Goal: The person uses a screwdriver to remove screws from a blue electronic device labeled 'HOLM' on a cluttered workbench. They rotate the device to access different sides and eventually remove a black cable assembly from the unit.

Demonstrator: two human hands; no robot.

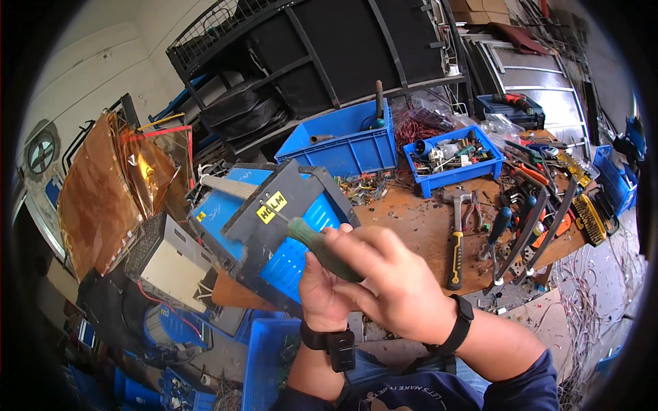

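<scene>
My right hand (389, 274) grips a screwdriver with a green handle (307, 231); its shank points up-left at the dark grey frame (271, 236) of a blue-and-grey boxy device, near a yellow label. My left hand (319, 301) is closed just below the handle, thumb up against the device's ribbed blue panel (281, 270) or in front of it; what its fingers hold is hidden. The device sits tilted at the left side of the wooden table (391, 209).
Behind are a large blue crate (343, 154) and a smaller blue tray of parts (456, 183). A hammer (456, 253), pliers (473, 219) and several other tools lie at right. Copper-coloured sheets (89, 205) and a beige metal case (171, 253) stand left, another blue crate (252, 363) below.
</scene>
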